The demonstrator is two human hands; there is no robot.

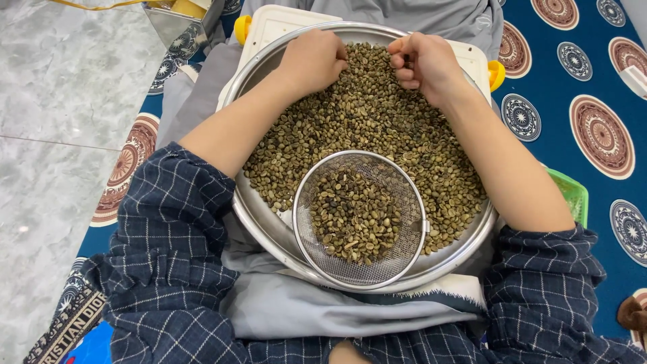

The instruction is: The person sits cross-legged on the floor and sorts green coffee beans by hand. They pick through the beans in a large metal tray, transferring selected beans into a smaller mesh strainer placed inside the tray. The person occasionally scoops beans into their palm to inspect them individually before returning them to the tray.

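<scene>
A wide round metal tray (259, 222) rests on my lap, covered with greenish unroasted coffee beans (377, 125). A small wire-mesh sieve (397, 192) sits on the tray's near side and holds a darker pile of beans (354, 216). My left hand (311, 62) lies curled, knuckles up, on the beans at the tray's far edge. My right hand (423, 64) is beside it, fingers bent and pinched together over the beans; whether a bean is between them is hidden.
A white plastic board with yellow knobs (273, 23) lies under the tray's far side. A metal tin (176, 27) stands at the far left. A green basket (571, 192) peeks out at the right. Blue patterned carpet (573, 94) meets grey marble floor (60, 101).
</scene>
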